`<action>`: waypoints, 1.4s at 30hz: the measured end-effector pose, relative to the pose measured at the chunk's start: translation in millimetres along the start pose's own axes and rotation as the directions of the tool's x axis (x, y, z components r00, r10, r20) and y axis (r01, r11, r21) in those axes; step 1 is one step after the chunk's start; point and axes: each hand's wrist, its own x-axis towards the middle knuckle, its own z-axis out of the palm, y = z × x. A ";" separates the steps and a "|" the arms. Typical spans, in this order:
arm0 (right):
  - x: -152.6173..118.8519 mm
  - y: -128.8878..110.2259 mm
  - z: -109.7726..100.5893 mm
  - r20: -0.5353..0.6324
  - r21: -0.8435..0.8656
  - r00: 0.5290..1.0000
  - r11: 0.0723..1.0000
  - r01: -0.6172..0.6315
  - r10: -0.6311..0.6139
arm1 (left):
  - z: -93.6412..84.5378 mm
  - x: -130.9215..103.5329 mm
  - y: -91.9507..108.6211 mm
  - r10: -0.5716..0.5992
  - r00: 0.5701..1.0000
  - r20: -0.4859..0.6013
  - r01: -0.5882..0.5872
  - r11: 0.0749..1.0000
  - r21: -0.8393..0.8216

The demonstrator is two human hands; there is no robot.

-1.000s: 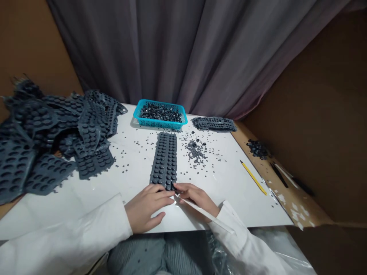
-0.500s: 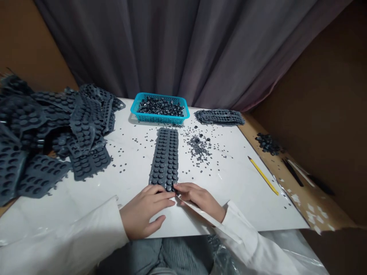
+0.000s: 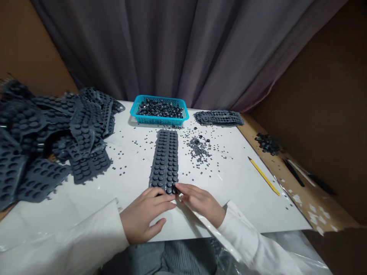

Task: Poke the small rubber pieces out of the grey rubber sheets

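A dark grey rubber sheet (image 3: 165,160) with rows of round raised studs lies lengthwise in front of me. My left hand (image 3: 147,215) rests over its near left end, fingers stretched out and thumb spread apart, with some fingertips touching the sheet. At the near right corner, the fingertips of my right hand (image 3: 202,202) touch the studs. This hand is closed around a long, thin white tool (image 3: 213,231) that slants back under my wrist. The tool's tip is hidden by my fingers, so its kind does not show.
Studded rubber sheets (image 3: 57,133) are heaped at left. A turquoise basket (image 3: 159,122) of small dark pieces stands at the back, beside stacked strips (image 3: 219,118). Small grey discs (image 3: 199,151) are scattered on the white board (image 3: 229,191). A yellow pencil (image 3: 263,175) and dark scraps (image 3: 267,144) lie right.
The back end of the white tool has swung lower, toward me. Both hands stay at the sheet's near end, with only slight finger movement. The view has shifted a little.
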 end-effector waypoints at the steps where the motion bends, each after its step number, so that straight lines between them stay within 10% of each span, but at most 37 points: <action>1: 0.3 0.2 -0.9 0.001 0.067 0.999 0.997 -0.041 0.041 | 0.0 0.0 0.1 -0.002 1.000 0.000 0.002 1.000 -0.002; 7: 1.2 0.4 -0.2 0.028 0.199 0.995 0.975 -0.103 0.099 | 0.2 -0.4 -0.1 -0.007 1.000 -0.007 0.007 1.000 -0.006; 17: 1.9 -4.4 1.6 0.073 -0.274 0.986 0.948 0.164 -0.150 | -0.4 0.7 0.8 0.003 1.000 0.001 -0.003 1.000 -0.002; 28: 4.8 -6.6 2.1 0.046 -0.361 0.994 0.927 0.106 -0.095 | 0.8 -0.3 0.8 0.008 1.000 0.001 -0.008 1.000 0.022; 37: 0.2 -0.2 -4.8 -0.033 0.197 0.959 0.943 -0.270 0.281 | 1.0 -0.4 -0.2 0.005 1.000 0.007 -0.005 1.000 0.011; 42: 3.1 -2.4 -4.7 0.086 0.351 0.974 0.909 -0.225 0.208 | 0.9 -0.1 0.8 -0.005 1.000 0.000 0.005 1.000 0.004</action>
